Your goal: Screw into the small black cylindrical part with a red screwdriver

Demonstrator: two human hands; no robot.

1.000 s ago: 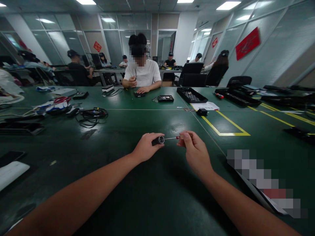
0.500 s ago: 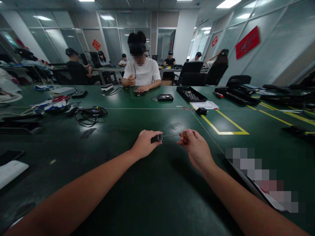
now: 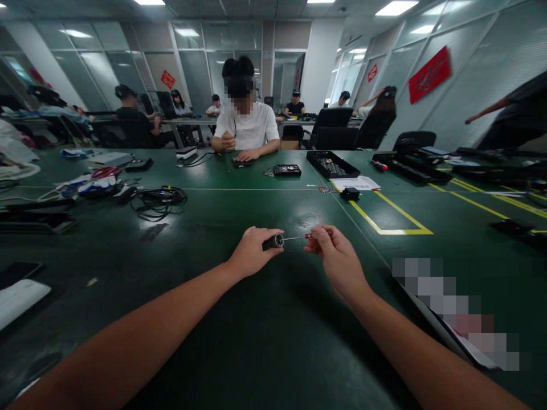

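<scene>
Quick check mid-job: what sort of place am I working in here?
Probably an electronics assembly or repair workroom: long green-matted benches, a black parts tray and coiled cables, and a seated person working opposite. Your left hand holds a black handle, your right hand a thin bit.

left hand (image 3: pixel 252 251) grips handle (image 3: pixel 274 241), right hand (image 3: pixel 336 259) bit (image 3: pixel 296 237)

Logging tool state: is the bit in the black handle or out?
In, apparently: the bit meets the black handle at its silver end; depth unclear.
</scene>
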